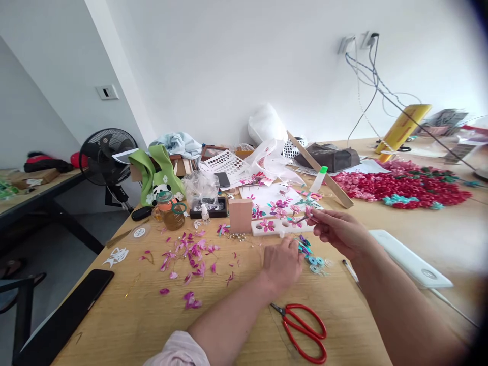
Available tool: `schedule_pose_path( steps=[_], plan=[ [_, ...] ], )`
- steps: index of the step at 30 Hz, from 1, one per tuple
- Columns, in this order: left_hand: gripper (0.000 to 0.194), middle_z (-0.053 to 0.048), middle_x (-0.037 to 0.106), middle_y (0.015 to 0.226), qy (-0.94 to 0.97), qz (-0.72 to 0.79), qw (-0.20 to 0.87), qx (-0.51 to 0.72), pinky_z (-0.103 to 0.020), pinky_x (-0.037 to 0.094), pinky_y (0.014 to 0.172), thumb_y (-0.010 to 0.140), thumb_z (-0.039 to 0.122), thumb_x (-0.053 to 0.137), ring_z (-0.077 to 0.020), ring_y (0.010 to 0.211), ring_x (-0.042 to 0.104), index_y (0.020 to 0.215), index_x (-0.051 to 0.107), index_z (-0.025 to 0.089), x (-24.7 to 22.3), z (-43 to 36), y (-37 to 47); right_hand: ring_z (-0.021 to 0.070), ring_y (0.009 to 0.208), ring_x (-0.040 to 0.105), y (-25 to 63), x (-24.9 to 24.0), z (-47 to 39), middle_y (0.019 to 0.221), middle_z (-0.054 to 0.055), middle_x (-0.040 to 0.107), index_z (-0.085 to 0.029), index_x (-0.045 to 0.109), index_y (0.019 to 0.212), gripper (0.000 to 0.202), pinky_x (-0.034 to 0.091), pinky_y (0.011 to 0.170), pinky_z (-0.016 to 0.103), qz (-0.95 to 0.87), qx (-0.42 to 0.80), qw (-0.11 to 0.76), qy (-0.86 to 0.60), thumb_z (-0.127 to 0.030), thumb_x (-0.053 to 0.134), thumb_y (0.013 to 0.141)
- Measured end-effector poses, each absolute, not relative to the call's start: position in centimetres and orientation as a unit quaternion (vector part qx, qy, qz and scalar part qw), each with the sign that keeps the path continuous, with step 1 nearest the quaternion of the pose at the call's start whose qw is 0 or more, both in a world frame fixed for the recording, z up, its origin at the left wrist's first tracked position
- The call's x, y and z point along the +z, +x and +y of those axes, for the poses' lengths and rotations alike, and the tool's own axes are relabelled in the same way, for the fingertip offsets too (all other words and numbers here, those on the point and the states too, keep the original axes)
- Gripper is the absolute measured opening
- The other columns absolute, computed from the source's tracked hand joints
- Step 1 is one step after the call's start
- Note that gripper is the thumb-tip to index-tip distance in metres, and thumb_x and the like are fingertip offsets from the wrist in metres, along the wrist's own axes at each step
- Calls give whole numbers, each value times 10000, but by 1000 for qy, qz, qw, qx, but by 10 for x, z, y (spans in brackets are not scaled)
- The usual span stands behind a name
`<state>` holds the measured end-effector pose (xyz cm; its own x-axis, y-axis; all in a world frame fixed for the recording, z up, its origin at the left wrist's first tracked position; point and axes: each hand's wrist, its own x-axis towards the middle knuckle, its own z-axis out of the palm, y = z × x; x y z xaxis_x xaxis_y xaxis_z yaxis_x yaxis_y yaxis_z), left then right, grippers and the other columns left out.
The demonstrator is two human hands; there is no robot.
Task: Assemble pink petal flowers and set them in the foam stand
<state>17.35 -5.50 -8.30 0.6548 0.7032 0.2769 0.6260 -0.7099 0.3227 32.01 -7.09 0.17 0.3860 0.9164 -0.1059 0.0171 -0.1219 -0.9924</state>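
"What has the right hand (335, 231) got, seen from your end?"

"From my screen, its thumb and forefinger are closed on a small pink piece (309, 214), at two o'clock from the left hand (282, 262); a thin dark sliver juts out leftward, too fine for me to identify; the other fingers curl beneath."

"And the left?"

"Its fingers are bent, beside purple and turquoise pieces (304, 246); the back of the hand faces me and hides the fingertips, so I can't tell how far open they are, or whether they hold anything."

"What's around it?"

"Clockwise from the left hand: pale blue round spools (316, 262) at three; red-handled metal scissors (305, 328) near five; loose magenta petals (196, 254) at nine; an upright light-wood block (240, 216) at ten; a long white block with round holes (267, 227) toward eleven, partly covered by pink flowers (280, 206)."

"Anything cut off?"

"The striped pale sleeve (179, 351) and the right forearm, both by the frame; the far right is dark and smeared."
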Motion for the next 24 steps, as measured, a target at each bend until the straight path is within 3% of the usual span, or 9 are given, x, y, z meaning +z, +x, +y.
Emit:
schedule_pose_path(
  steps=[3,8,12,15,24],
  plan=[
    [240,-28,635,1112,907,330,132,225,-309,521,765,886,339,449,-174,903,625,1002,626,227,-66,-65,174,73,439,515,319,16,-99,688,45,640,-153,642,722,315,367,314,158,-344,449,570,-596,-426,767,630],
    [242,-26,698,795,873,342,181,299,-305,507,699,842,354,533,-177,741,631,741,698,209,-39,-71,154,66,434,478,307,31,-141,648,18,588,-170,643,723,400,350,326,164,-341,458,579,-583,-490,802,543],
    [121,-33,716,836,803,324,261,427,-313,503,778,758,301,674,-181,818,632,828,712,211,-32,-85,113,90,416,483,279,27,-165,563,18,550,-165,625,655,454,339,321,185,-376,454,543,-598,-592,747,562],
    [197,-55,717,903,763,297,315,480,-334,498,833,715,264,725,-195,891,630,900,706,198,-34,-106,81,103,427,500,248,19,-178,534,15,546,-165,634,663,453,368,349,195,-423,476,505,-583,-612,698,622],
    [205,-58,709,789,692,310,361,542,-356,512,805,765,387,662,-184,812,629,810,711,194,-55,-154,20,79,424,362,163,-5,-201,548,-12,466,-181,643,656,470,289,381,215,-532,454,442,-561,-644,589,715]
  ],
)
